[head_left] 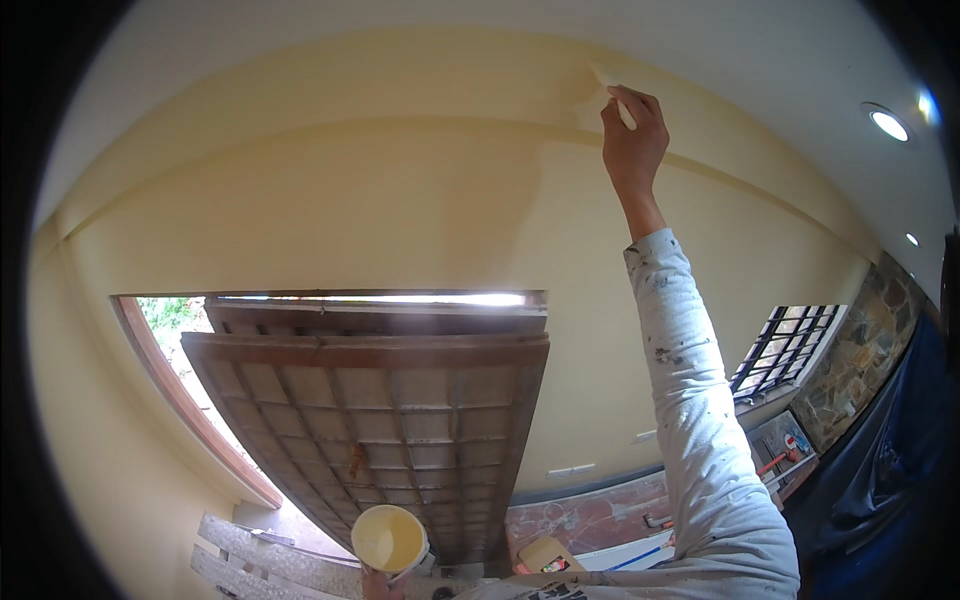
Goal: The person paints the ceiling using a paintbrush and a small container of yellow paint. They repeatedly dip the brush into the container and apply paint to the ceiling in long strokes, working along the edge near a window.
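Observation:
High up at the yellow wall (400, 200), my right hand (634, 150) is closed round a pale-handled paintbrush (627, 115). The brush's tip meets the upper band of the wall, close below the white ceiling (400, 18). At the lower edge, my left hand (381, 588) grips a small white bucket (388, 540) with pale yellow paint inside. Only part of that hand shows beneath the bucket. My raised right arm wears a light, paint-spotted sleeve (690, 350).
A large brown gridded door panel (380, 400) stands below, beside a bright opening at the left. A speckled bench (265, 572) is low left. To the right are a barred window (785, 350), a stone-clad wall (860, 350), dark sheeting (880, 480) and a reddish worktop (580, 520) with tools.

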The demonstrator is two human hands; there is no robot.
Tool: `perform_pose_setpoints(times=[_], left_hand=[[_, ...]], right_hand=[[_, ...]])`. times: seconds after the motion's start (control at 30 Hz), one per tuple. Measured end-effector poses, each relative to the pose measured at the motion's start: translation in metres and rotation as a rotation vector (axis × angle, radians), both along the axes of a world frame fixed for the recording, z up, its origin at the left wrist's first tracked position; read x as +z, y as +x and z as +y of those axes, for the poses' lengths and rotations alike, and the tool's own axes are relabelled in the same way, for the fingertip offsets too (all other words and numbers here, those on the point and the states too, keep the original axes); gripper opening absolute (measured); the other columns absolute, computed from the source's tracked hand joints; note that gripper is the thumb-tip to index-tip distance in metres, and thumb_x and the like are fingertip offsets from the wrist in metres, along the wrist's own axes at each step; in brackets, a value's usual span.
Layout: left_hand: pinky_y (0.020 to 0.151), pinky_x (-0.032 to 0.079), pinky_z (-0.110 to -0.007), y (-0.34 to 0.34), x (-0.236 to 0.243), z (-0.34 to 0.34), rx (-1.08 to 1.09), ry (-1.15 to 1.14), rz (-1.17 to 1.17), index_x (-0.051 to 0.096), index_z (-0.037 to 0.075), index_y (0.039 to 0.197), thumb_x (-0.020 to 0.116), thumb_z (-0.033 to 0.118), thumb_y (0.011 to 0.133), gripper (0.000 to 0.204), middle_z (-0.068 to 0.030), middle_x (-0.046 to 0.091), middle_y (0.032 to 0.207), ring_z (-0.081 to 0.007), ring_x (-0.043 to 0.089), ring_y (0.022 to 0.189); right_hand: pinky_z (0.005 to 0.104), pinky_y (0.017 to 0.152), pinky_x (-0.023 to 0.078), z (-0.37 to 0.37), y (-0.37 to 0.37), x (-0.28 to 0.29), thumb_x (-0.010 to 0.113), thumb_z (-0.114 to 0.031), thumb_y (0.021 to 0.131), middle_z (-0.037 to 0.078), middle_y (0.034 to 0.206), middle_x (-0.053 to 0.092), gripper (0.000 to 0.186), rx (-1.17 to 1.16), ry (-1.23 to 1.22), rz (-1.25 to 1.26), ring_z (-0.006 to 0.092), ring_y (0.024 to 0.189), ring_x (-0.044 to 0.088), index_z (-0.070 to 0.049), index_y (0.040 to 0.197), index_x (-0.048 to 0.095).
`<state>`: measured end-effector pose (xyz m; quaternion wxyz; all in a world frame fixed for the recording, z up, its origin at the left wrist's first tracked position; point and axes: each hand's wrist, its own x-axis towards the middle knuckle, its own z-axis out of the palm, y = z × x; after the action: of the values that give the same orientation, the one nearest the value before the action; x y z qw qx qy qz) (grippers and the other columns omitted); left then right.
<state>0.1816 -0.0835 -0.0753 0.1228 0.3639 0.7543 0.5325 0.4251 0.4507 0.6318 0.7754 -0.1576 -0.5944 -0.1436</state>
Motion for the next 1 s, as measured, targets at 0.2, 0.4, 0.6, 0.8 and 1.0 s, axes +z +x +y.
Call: perform_pose_setpoints(times=[0.2, 0.4, 0.6, 0.8, 1.0], left_hand=[[0.100, 0.054, -0.053, 0.000, -0.008, -0.001, -0.016, -0.047, 0.092, 0.073, 0.005, 0.129, 0.081, 0.024, 0.083, 0.051, -0.0266, 0.070, 0.129, -0.0462, 0.067, 0.115], [0.101, 0.053, -0.053, 0.001, -0.024, -0.008, -0.031, -0.108, 0.254, 0.074, 0.006, 0.130, 0.080, 0.023, 0.082, 0.051, -0.0269, 0.070, 0.130, -0.0471, 0.066, 0.116], [0.104, 0.052, -0.054, 0.002, -0.033, -0.008, -0.016, -0.112, 0.294, 0.072, 0.006, 0.132, 0.078, 0.020, 0.082, 0.052, -0.0268, 0.069, 0.132, -0.0480, 0.064, 0.118], [0.103, 0.052, -0.053, 0.004, -0.024, 0.000, -0.024, -0.092, 0.173, 0.072, 0.005, 0.133, 0.076, 0.019, 0.083, 0.052, -0.0262, 0.068, 0.133, -0.0466, 0.065, 0.118], [0.103, 0.053, -0.052, 0.008, -0.019, 0.003, -0.019, -0.074, 0.105, 0.071, 0.005, 0.134, 0.075, 0.017, 0.085, 0.051, -0.0255, 0.068, 0.134, -0.0453, 0.065, 0.119]], right_hand=[[0.0385, 0.092, 0.058, -0.007, -0.030, 0.009, 0.075, -0.007, 0.094, 0.009, 0.112, 0.076, 0.018, 0.025, 0.162, -0.109, 0.0282, 0.103, 0.075, -0.008, 0.111, 0.081], [0.0412, 0.088, 0.058, 0.026, 0.020, 0.014, 0.075, -0.007, 0.092, 0.011, 0.107, 0.075, 0.017, -0.121, 0.038, 0.024, 0.0302, 0.098, 0.074, -0.007, 0.107, 0.081], [0.0402, 0.088, 0.058, 0.002, -0.021, 0.014, 0.075, -0.007, 0.091, 0.010, 0.108, 0.075, 0.016, -0.021, 0.221, -0.052, 0.0301, 0.099, 0.074, -0.006, 0.106, 0.081], [0.0401, 0.087, 0.058, 0.021, -0.014, 0.019, 0.075, -0.007, 0.092, 0.010, 0.106, 0.075, 0.015, -0.128, 0.147, -0.036, 0.0286, 0.098, 0.074, -0.006, 0.105, 0.081], [0.0394, 0.088, 0.059, 0.005, -0.020, 0.016, 0.075, -0.007, 0.091, 0.010, 0.108, 0.075, 0.016, -0.038, 0.144, -0.016, 0.0292, 0.100, 0.074, -0.008, 0.106, 0.082]])
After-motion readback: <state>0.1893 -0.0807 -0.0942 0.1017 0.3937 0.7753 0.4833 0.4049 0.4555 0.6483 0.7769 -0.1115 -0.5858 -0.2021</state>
